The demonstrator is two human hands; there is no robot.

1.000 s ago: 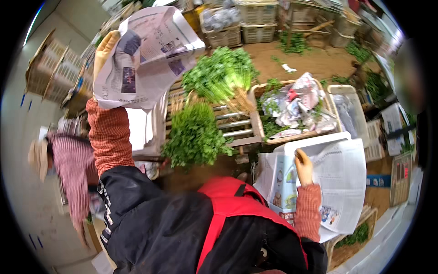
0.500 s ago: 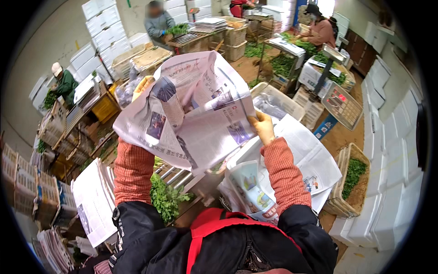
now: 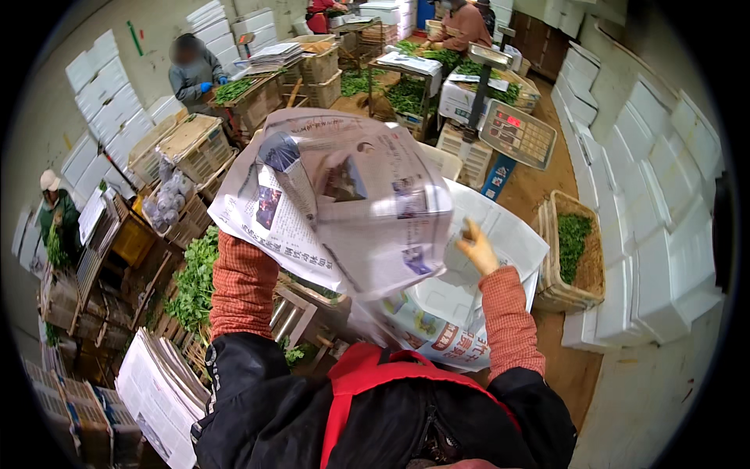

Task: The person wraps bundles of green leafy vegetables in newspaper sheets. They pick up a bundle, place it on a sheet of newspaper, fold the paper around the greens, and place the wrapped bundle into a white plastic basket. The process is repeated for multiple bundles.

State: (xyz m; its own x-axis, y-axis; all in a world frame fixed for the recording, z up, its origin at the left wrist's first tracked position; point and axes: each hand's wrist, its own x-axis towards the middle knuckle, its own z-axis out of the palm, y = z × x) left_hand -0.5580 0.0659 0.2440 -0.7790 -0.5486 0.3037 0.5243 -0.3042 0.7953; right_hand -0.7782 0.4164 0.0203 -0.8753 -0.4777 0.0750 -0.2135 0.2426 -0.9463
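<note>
Okay so, the right hand (image 3: 480,248) just came off that big, creased, greyish-white printed newspaper sheet (image 3: 351,207); half a second ago it was gripping the right edge. Now it's empty at the wearer's 1 o'clock, fingers loosely apart, above a white box with rounded corners (image 3: 447,302) and paper draped around it. The sheet hangs at 12 o'clock, partly overlapping the box from where I'm standing. Can't tell what the left hand's doing: the orange-red checked sleeve (image 3: 241,289) disappears behind the paper at 11. My read: the sheet's right side is unsupported, leaving the right hand free to work paper.
</note>
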